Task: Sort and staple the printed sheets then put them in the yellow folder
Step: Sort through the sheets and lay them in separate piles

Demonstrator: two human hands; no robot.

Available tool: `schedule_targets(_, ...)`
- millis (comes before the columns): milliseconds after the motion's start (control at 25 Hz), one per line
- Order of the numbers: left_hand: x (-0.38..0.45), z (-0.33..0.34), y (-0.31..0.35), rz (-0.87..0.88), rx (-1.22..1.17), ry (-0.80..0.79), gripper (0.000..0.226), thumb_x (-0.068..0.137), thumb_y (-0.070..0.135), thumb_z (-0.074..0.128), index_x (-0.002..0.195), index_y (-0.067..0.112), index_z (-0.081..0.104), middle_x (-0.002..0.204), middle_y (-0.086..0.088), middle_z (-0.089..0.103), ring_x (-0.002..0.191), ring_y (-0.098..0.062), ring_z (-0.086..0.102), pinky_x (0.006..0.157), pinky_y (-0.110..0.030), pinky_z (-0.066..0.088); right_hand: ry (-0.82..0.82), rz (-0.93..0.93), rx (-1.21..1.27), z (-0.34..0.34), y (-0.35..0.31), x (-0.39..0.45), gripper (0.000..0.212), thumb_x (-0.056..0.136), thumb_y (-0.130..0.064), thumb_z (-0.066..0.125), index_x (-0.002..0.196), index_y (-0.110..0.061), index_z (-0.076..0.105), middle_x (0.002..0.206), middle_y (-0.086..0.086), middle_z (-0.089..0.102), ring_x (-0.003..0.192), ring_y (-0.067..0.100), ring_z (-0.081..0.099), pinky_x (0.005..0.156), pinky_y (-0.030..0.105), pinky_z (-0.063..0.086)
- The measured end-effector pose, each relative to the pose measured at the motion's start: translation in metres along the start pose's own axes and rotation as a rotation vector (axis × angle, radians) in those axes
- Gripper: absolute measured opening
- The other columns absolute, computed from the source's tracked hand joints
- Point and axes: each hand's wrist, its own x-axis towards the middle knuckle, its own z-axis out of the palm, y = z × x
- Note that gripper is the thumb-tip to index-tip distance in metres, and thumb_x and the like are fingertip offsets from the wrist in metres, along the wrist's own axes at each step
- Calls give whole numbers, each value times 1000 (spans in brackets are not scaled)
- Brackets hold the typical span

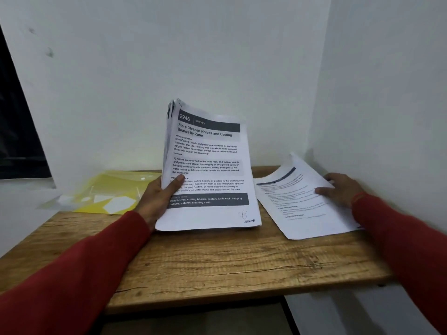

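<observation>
In the head view, the left hand [161, 199] grips a stack of printed sheets [208, 170] upright, thumb on its front. Right of it, the right hand [343, 188] pinches a separate sheet [300, 201]. The yellow folder [108, 192] lies left of the stack on the wooden table [217, 259].

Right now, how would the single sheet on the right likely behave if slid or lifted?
Probably floppy: the single sheet already curls up at its far edge under the right hand. Likely light, sliding easily on the wooden table. Its corner overhangs the table edge, so it might slip off.
</observation>
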Motion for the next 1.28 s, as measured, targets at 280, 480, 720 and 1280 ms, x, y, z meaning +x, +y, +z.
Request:
schedule_targets(280,0,2,2,-13,-50,29,16,97,21,61,110,13,66,92,-2,78,74,-17,75,58,-27,58,195,-46,-505,3,-38,-12,64,88,-49,63,141,-22,39,135,14,50,120,40,50,98,48,42)
schedule_targets(480,-2,3,5,-19,-109,44,15,97,21,61,107,12,67,92,-5,78,75,-19,75,59,-30,59,-158,-157,493,45,-145,-61,46,80,-50,74,105,-17,57,95,5,68,74,22,67,61,33,55)
schedule_targets(720,0,-8,8,-45,-67,29,26,95,29,64,116,13,66,105,-8,77,91,-26,74,75,-37,62,-23,-179,822,102,-156,-65,25,80,-26,81,82,-11,61,82,9,71,76,21,66,74,37,53)
schedule_targets(1280,-25,-37,15,-11,70,113,26,95,19,64,117,6,64,103,-10,73,74,-11,73,60,-20,57,-89,-175,463,62,-126,-99,35,93,-49,58,112,-21,67,109,1,71,99,23,68,85,36,52)
